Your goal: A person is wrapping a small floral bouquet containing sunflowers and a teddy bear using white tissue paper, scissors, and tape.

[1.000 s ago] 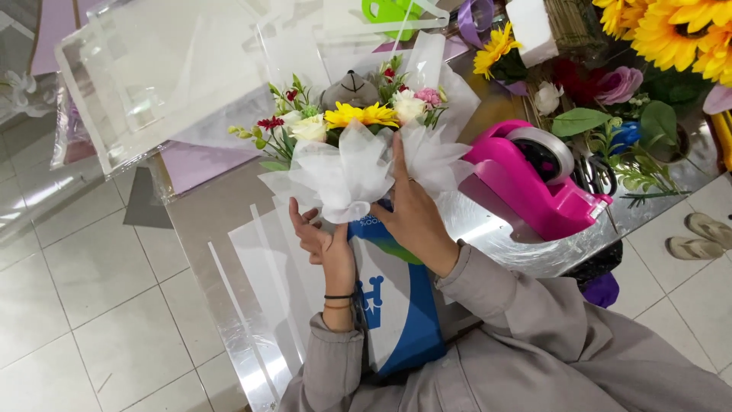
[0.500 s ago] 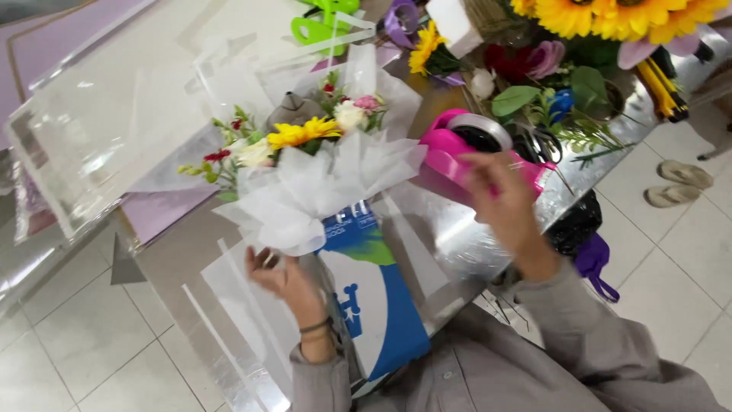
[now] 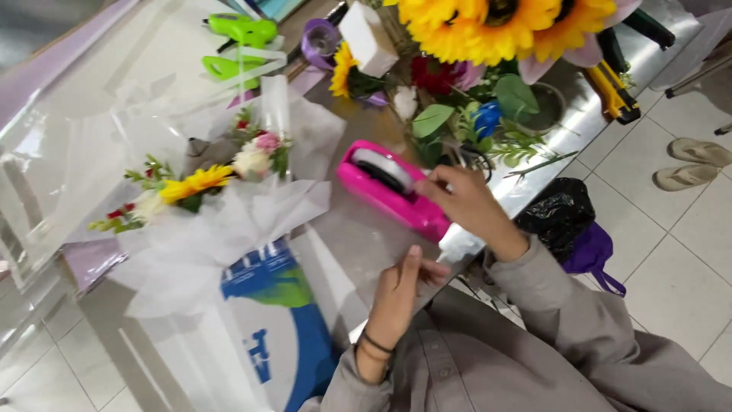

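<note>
Right hand [image 3: 465, 200] pinches tape end at pink dispenser [image 3: 393, 191], drawing strip; left hand [image 3: 404, 286], fingers loose, empty, waits near dispenser; bouquet [image 3: 198, 206] lies left of dispenser on worktop [image 3: 358, 236].

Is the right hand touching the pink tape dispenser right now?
Touching. The head view shows the right hand with its fingertips on the tape roll at the top of the pink tape dispenser, no gap visible between them.

One printed bag, one white box

A white bag [image 3: 263, 328] with blue and green print hangs under the bouquet; a small white box [image 3: 366, 38] stands among the sunflowers.
</note>
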